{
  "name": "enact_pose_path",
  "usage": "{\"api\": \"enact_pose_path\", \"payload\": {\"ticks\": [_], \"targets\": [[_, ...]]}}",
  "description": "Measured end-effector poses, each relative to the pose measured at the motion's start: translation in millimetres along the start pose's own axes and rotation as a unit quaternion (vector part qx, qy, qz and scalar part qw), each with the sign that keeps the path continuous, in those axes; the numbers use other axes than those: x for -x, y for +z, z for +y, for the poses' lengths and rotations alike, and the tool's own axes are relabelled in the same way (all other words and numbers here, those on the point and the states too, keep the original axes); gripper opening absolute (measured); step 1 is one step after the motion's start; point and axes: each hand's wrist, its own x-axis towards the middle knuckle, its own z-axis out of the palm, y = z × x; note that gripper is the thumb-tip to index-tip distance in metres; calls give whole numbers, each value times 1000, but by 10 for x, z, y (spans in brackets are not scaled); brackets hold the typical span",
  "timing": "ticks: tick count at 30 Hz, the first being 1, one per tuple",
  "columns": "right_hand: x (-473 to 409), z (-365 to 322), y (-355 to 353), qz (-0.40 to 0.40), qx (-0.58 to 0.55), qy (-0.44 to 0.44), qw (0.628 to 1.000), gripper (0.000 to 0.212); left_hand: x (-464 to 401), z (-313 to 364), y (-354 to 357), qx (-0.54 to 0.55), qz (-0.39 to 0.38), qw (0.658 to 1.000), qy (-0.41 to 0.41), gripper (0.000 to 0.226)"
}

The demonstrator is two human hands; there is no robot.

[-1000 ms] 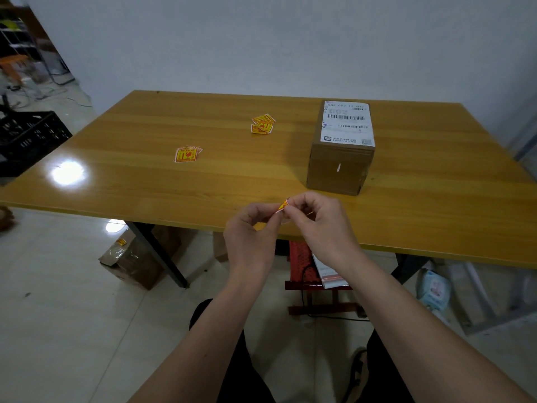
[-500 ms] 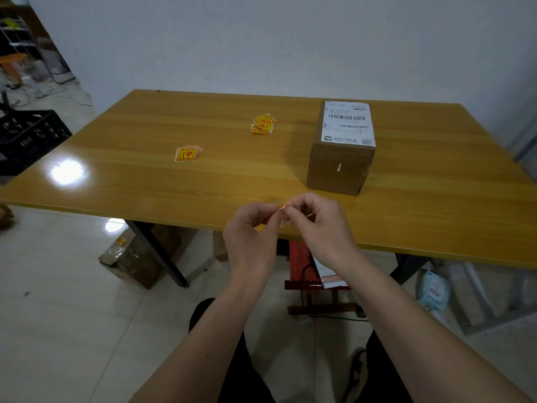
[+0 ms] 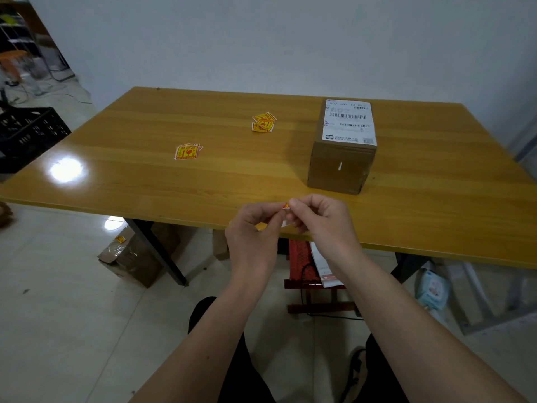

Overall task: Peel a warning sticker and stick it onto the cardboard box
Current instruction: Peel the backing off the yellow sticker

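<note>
A small yellow and red warning sticker (image 3: 286, 206) is pinched between the fingertips of my left hand (image 3: 253, 228) and my right hand (image 3: 322, 221), held together over the table's front edge. Most of the sticker is hidden by my fingers; only a corner and a white bit below show. The brown cardboard box (image 3: 340, 167) with a white shipping label on top stands upright on the table just beyond my right hand.
Two small piles of stickers lie on the wooden table (image 3: 145, 181): one at centre left (image 3: 187, 151), one further back (image 3: 263, 122). A black crate (image 3: 26, 135) stands at the left. Boxes (image 3: 130, 254) and a red stool (image 3: 302, 266) sit under the table.
My hands stay together at the table's front edge, with small finger movements on the sticker. Less of its orange corner shows between my fingertips now.
</note>
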Motion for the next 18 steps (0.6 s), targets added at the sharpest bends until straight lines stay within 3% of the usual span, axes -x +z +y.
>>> {"api": "enact_pose_path", "payload": {"ticks": [18], "targets": [[9, 20, -4, -7, -41, 15, 999, 15, 32, 8, 23, 26, 1, 999, -19, 9]]}}
